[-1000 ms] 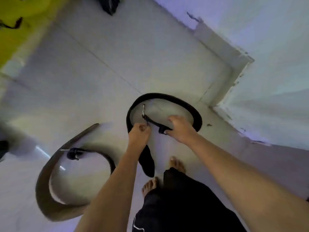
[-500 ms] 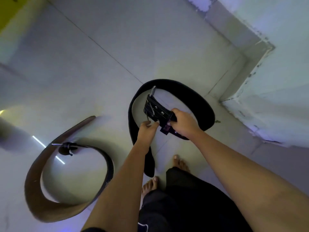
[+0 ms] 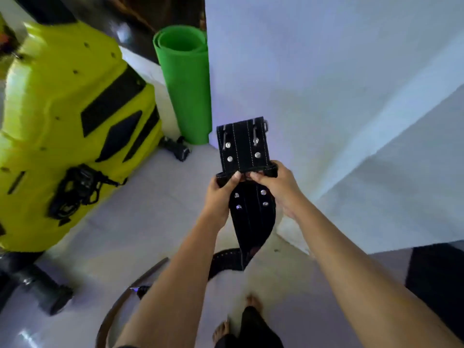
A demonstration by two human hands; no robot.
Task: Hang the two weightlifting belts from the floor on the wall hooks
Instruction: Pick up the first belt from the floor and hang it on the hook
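In front of white wall (image 3: 326, 71): black weightlifting belt (image 3: 243, 146) raised, buckle end up, tail trailing to floor (image 3: 155, 197). Left hand (image 3: 221, 194), right hand (image 3: 276, 187) both clenched on it. Looks thick, stiff, weighty; hold near buckle. Brown belt (image 3: 120, 305) lies on floor.

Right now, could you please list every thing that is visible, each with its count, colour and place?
black belt: 1, black with silver rivets, lifted, held in both hands
brown belt: 1, brown, on floor, lower left
rolled mat: 1, green, upright by wall corner
large machine: 1, yellow-green with black panels, left
wall: 1, white, right
floor: pale tiles
left hand: 1, fingers gripping belt
right hand: 1, fingers gripping belt
bare feet: 2, bottom centre
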